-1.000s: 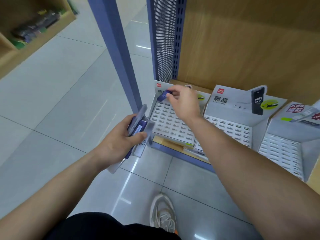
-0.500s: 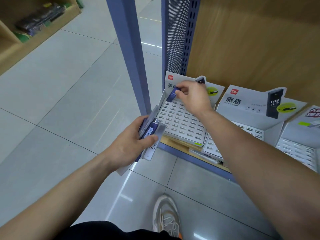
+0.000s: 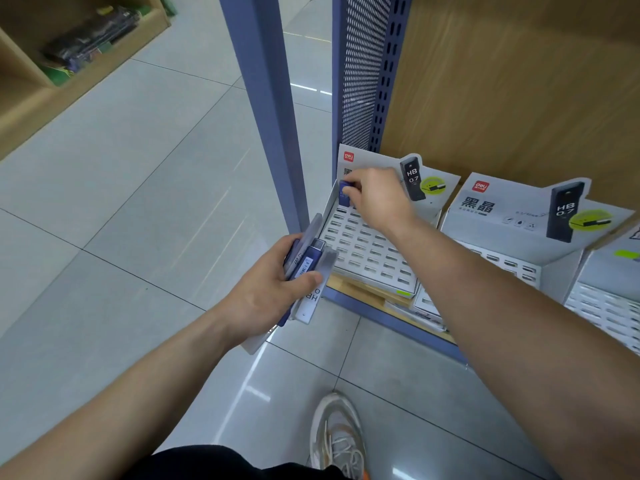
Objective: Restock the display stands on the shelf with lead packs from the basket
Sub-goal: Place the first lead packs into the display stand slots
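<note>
Right hand (image 3: pixel 377 199): pinching a blue lead pack (image 3: pixel 344 194), fingers curling round it at the top-left corner of the leftmost display stand (image 3: pixel 367 247).
Blue lead pack: standing nearly upright against that stand's slotted tray; whether it is sitting in a slot cannot be told.
Left hand (image 3: pixel 266 292): gripping a bundle of lead packs (image 3: pixel 308 265) just beside the stand's lower-left corner, thumb lying across them.
Second display stand (image 3: pixel 512 216): sitting just right of the leftmost one on the shelf (image 3: pixel 363 306).
Blue post (image 3: pixel 266 109): rising just left of the leftmost stand.
</note>
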